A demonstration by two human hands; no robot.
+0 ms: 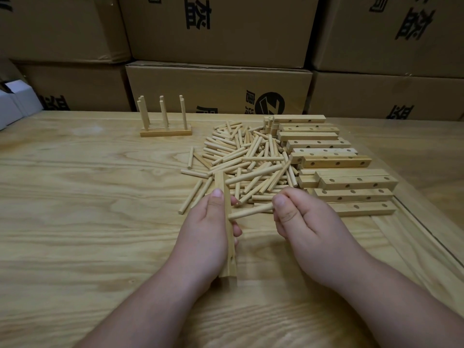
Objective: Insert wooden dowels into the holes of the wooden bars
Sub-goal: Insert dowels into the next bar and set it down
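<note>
Left grip (206, 222): curled round a wooden bar (227, 232), thumb laid along its top edge, fingertips wrapped to the far side.
Wooden bar: held lengthwise, running away from the body, near end just above the tabletop (75, 197); one open hole visible on its right face near the near end.
Right grip (298, 219): clamped on a dowel (251, 211), pinched between thumb and forefinger at its right end.
Dowel: lying nearly level, left tip meeting the right face of the bar about midway along; whether the tip is already seated in a hole cannot be told.
Loose dowels (251, 162): a scattered heap on the tabletop just beyond both hands, crossing one another at all angles, a few strays at the left fringe.
Spare bars (336, 162): stacked in rough rows to the right of the heap, lying crosswise, most with three holes facing up or forward.
Finished piece (164, 121): at the far side, left of the heap and well apart from it; bars standing side by side with dowels upright in them, three across.
Cardboard boxes (218, 89): stacked behind the tabletop, printed with dark characters.
White boxes (15, 104): at the far left edge, partly cut off.
</note>
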